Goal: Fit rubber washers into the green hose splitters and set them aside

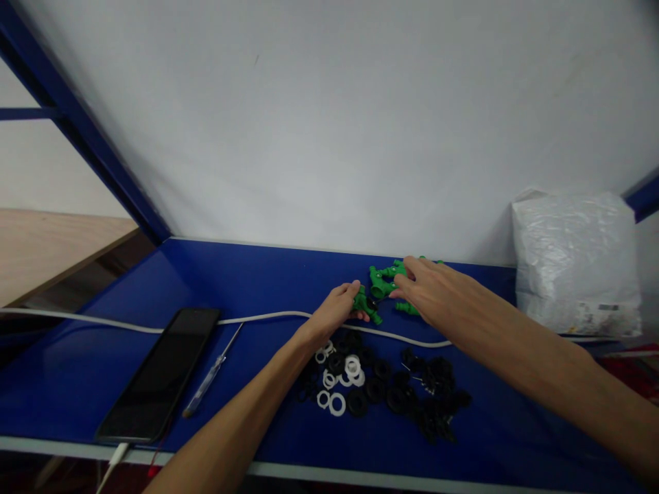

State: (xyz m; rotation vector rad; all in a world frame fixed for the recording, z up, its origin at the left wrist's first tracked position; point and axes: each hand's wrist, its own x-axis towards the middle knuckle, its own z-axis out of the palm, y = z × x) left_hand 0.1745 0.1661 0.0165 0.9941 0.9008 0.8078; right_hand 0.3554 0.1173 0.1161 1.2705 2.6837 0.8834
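Observation:
My left hand (337,305) is closed around a green plastic pipe fitting (366,307) with short branching stubs and a dark part at its side. To its right, my right hand (419,285) is over a cluster of similar green fittings (384,283) near the wall. Its fingers are curled inward among them, and what they grip, if anything, is hidden. Below my hands lie several white plastic rings (337,404), thicker black rings (375,390) and a heap of small black parts (437,384) with thin metal pins showing.
A white cable (278,315) runs across the blue tabletop (231,274). On the left lie a black smartphone (162,377) and a clear-handled screwdriver (211,377). A white plastic package (574,261) stands at the right against the pale wall (334,137).

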